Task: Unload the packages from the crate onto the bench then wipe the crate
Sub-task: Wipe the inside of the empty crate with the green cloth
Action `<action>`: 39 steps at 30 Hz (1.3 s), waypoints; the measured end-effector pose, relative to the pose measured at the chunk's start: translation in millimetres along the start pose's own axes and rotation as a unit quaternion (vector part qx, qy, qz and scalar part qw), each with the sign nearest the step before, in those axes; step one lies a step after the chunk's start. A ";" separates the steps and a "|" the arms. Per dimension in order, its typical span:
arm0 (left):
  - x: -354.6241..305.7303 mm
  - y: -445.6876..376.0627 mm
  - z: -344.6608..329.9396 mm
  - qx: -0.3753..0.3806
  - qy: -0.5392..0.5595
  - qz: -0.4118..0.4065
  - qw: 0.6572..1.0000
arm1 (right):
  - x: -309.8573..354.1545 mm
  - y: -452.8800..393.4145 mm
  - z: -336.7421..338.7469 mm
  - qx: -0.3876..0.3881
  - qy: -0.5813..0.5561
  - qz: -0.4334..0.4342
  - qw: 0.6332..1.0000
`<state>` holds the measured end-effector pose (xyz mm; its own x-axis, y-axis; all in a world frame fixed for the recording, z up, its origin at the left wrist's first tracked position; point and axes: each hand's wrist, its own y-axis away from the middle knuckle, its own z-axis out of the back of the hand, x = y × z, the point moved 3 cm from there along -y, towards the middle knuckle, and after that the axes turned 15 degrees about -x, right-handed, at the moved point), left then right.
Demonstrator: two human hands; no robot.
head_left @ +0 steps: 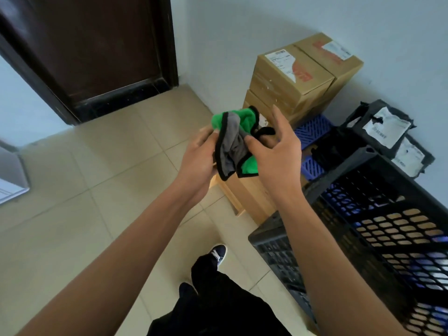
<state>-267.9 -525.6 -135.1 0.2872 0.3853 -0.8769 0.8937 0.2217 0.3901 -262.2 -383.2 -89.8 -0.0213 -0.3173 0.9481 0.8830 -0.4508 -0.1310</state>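
A green and grey cloth [234, 144] with black trim is bunched up between both of my hands in the middle of the view. My left hand [198, 156] grips its left side. My right hand [274, 146] pinches the grey part with thumb and fingers, its other fingers spread. The black perforated plastic crate [363, 226] stands at the lower right, under my right forearm. Cardboard boxes [295, 73] are stacked on a wooden bench [244, 192] beyond my hands. Black mailer bags [385, 132] with white labels lie to the right of the boxes.
A blue plastic grid piece [312, 128] lies between the boxes and the crate. A dark wooden door [92, 49] stands at the upper left. The floor is beige tile [97, 190]. My legs and a shoe [218, 255] show at the bottom centre.
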 end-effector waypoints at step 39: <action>138.6 -278.0 -90.9 0.351 -0.424 0.070 0.832 | -245.8 -111.7 -93.0 -0.384 -0.167 -0.474 0.775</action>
<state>-507.8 -452.5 -339.6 0.2803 -0.4725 -0.8356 0.7266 -0.4644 0.5063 -399.2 -332.4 -335.2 -0.2542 0.6353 0.7293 0.0033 -0.7535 0.6575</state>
